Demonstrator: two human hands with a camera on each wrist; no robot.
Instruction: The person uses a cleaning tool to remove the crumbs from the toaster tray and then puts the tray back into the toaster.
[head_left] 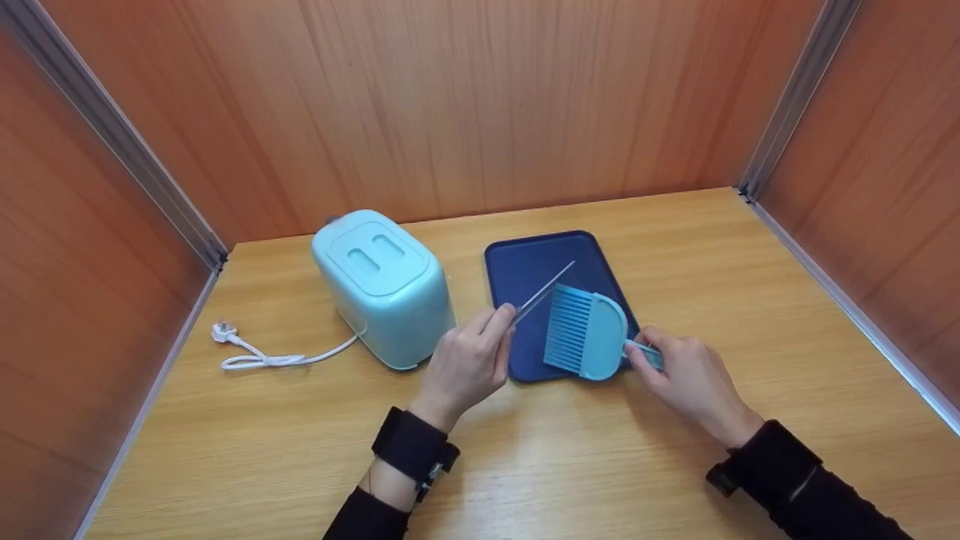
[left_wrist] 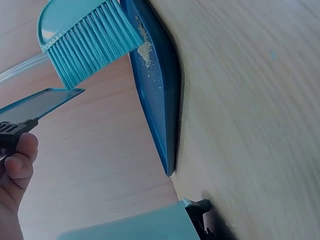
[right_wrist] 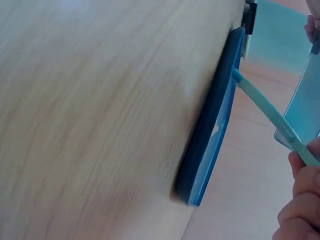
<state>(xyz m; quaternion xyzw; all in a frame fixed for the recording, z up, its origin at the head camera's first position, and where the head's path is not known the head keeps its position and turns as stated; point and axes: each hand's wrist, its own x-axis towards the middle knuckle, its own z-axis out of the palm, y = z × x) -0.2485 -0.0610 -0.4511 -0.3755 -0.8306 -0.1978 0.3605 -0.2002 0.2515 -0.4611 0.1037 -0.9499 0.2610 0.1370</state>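
Observation:
In the head view my left hand [head_left: 466, 360] pinches a thin flat crumb tray [head_left: 545, 292] by its end. The left wrist view shows that crumb tray [left_wrist: 42, 106] with a raised rim and a dark handle [left_wrist: 15, 134]. My right hand [head_left: 694, 379] grips the handle of a light-blue brush [head_left: 604, 337]. The brush's bristles [left_wrist: 95, 45] are close to the crumb tray's far end; whether they touch I cannot tell. Below both lies a navy tray [head_left: 525, 262] on the table, with pale crumbs [left_wrist: 145, 51] scattered in it.
A light-blue toaster [head_left: 405, 319] stands left of the navy tray, near my left hand. Its white cord [head_left: 322, 354] and plug [head_left: 223, 331] lie on the table [head_left: 262, 450] farther left. Wooden panels [head_left: 480, 105] enclose the back and both sides.

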